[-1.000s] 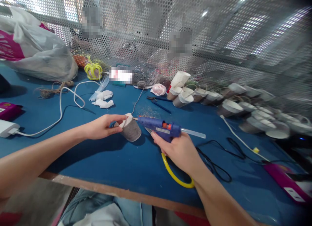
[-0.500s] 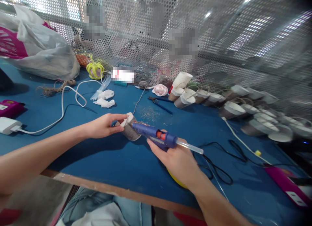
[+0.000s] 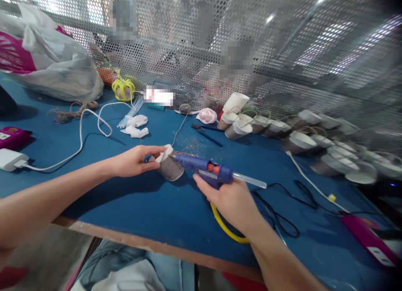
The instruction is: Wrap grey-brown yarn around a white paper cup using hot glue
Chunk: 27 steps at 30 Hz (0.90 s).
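Between the thumb and fingers of my left hand (image 3: 140,160) is a small cup (image 3: 171,167), tilted on its side, with a grey wrapped wall and a white rim. A thin grey cord (image 3: 179,132) runs from it back to a ball of yarn (image 3: 184,109). My right hand (image 3: 234,203) is wrapped around a blue glue gun (image 3: 207,167), whose clear glue stick (image 3: 251,180) pokes out at the rear. The gun's nozzle points left, close beside the cup's wall; whether it touches cannot be made out.
Blue-handled pliers (image 3: 209,136) lie behind the gun. Several wrapped cups (image 3: 301,140) stand at the right. Black cable (image 3: 282,220) and a yellow ring (image 3: 228,230) are near my right wrist. White cable (image 3: 80,144), white scraps (image 3: 136,127) and a plastic bag (image 3: 63,69) are at left.
My right hand has drawn the glue gun slightly to the right, away from the cup, and more of the yellow ring shows. My left hand keeps the cup in nearly the same place.
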Available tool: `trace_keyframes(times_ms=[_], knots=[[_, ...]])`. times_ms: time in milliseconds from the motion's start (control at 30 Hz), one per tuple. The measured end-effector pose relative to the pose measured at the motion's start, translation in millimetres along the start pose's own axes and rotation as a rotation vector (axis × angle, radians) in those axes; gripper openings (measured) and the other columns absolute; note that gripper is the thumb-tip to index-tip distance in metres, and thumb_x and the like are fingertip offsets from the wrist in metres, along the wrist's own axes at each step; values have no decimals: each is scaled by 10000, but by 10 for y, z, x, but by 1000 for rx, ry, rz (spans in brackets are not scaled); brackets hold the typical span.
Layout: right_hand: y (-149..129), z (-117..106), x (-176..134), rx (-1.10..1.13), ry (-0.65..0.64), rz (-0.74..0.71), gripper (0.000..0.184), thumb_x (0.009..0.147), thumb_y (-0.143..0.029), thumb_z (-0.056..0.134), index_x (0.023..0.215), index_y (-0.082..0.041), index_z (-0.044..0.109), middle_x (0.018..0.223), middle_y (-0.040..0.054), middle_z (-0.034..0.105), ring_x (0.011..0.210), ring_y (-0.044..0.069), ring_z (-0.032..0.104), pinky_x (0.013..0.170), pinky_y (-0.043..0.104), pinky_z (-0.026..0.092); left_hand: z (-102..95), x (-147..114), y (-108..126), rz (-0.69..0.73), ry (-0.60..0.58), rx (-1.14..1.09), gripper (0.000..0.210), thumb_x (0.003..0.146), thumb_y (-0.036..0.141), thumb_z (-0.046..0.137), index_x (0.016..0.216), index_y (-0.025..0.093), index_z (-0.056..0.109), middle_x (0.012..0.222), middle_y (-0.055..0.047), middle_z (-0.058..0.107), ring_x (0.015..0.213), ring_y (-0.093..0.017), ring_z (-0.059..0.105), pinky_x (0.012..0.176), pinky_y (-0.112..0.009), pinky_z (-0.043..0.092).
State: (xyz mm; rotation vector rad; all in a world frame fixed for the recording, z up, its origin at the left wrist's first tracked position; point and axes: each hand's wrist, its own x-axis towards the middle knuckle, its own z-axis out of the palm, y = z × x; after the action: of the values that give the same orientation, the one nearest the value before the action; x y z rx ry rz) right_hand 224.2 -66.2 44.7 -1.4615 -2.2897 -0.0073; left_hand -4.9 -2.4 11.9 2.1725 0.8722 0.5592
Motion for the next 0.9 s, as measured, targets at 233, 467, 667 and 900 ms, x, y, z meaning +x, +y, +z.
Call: trace_keyframes(times_ms=[233,467,667,900], knots=[[127,113,67,147,53,189,213,743,-302,512,738,-147,659,610,75,656,606,213,631,590,313,481,-4,-4,-13,29,-1,-2,451,820,278,439,1248,138,409,1014,-70,602,880,-165,531,778,-257,411],[96,111,108,242,11,287,244,736,-313,524,531,-183,554,413,-4,556,406,143,555,457,251,445,-5,-4,11,4,-10,-6,472,816,267,441,1261,120,391,1030,-84,600,897,-169,531,792,-267,409],[71,70,90,275,8,280,232,740,-300,509,539,-191,551,374,-18,522,354,130,514,421,245,430,3,-6,3,6,-9,-15,467,815,270,442,1261,139,395,1033,-79,600,887,-167,529,785,-270,412],[56,0,37,68,-24,122,260,758,-289,477,796,-127,677,552,76,634,599,228,629,571,322,485,-8,-8,10,-7,-19,-21,480,816,274,439,1272,136,379,1008,-72,601,886,-171,523,777,-273,416]])
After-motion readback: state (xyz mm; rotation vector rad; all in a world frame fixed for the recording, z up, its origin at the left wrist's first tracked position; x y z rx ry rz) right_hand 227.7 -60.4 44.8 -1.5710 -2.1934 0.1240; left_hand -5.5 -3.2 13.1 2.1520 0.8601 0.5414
